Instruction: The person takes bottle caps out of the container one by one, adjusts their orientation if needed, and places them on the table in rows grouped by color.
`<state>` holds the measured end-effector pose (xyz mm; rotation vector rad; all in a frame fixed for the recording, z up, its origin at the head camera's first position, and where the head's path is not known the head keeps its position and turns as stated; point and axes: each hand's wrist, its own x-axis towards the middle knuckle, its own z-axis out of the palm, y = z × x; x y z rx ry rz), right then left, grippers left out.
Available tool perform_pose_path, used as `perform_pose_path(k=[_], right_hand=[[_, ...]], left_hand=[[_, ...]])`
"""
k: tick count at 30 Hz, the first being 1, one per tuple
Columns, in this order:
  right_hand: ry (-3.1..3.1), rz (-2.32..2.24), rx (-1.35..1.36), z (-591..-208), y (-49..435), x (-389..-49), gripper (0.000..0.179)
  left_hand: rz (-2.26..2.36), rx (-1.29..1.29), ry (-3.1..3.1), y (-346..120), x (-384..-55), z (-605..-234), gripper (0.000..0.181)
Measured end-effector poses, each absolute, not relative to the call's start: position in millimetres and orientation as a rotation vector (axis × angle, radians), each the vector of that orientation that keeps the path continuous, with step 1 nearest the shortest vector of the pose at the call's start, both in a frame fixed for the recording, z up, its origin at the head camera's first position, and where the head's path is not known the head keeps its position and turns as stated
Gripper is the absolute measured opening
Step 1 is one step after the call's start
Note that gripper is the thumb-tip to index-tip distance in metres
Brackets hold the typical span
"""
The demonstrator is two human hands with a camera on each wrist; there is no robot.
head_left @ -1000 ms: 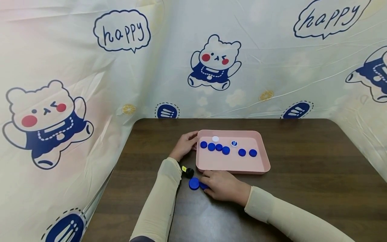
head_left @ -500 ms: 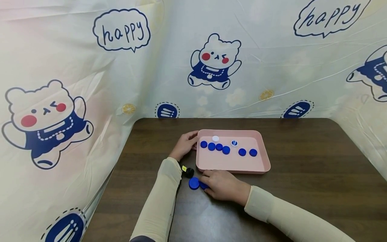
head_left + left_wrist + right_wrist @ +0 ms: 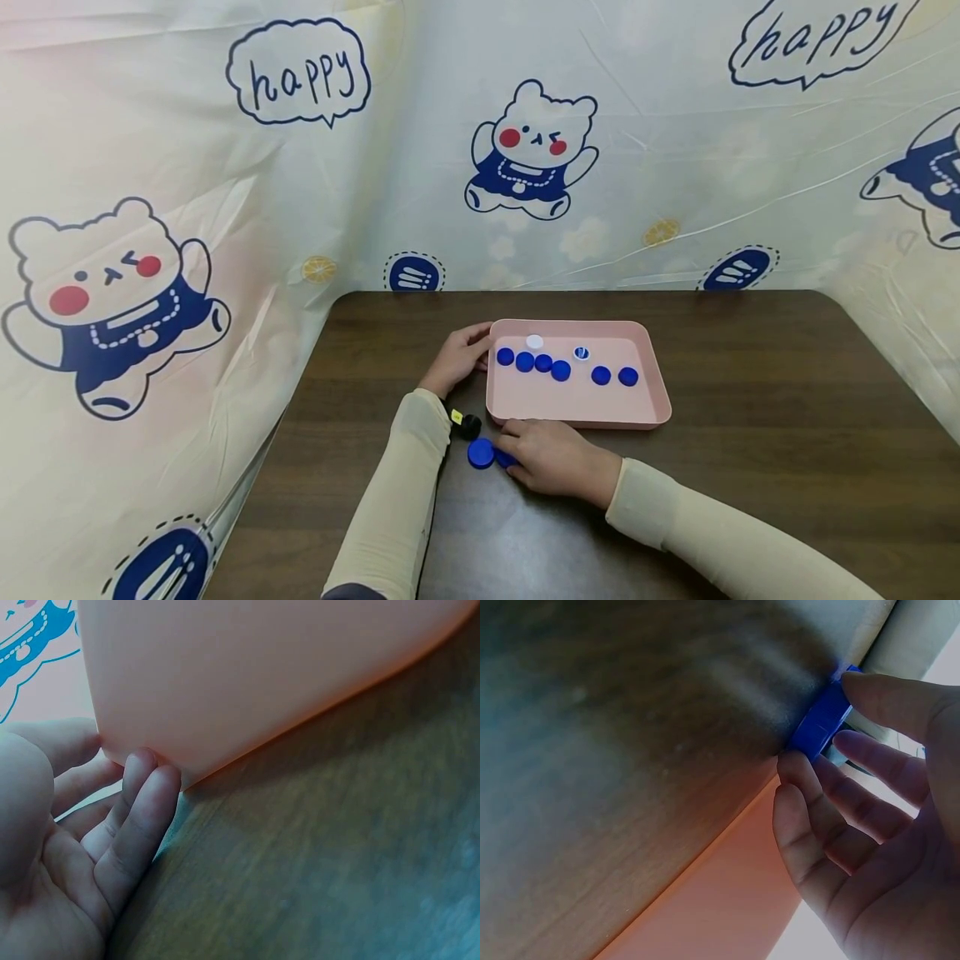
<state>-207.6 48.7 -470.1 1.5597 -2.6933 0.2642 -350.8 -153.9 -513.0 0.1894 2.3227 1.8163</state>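
Note:
In the head view my left hand (image 3: 455, 360) grips the far left corner of a pink tray (image 3: 577, 408); the left wrist view shows bent fingers (image 3: 154, 806) against the tray's outer wall (image 3: 225, 690). By the tray's near edge, my right hand (image 3: 558, 458) holds a round blue cap (image 3: 506, 458), partly covered by the fingers. From the right wrist, that blue cap (image 3: 819, 724) is seen between the thumb and fingertips, close over the table. Left of it lies another blue cap (image 3: 481, 453). Several smaller blue caps (image 3: 561, 371) lie in the tray, with a white cap (image 3: 534, 342) behind them.
A white cap with a blue print (image 3: 581, 353) also lies in the tray. A small black object with a yellow label (image 3: 468, 426) is beside the left sleeve (image 3: 408, 492). The brown wooden table (image 3: 780, 433) meets a patterned curtain (image 3: 675, 150) at the back.

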Motion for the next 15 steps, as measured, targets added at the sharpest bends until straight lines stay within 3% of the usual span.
perform_pose_path(k=[15], right_hand=[[-2.696,0.279,1.562,-470.1,48.8,-208.1,0.033]], left_hand=[[1.802,0.165,2.342,-152.9,-349.7,-511.3,0.037]])
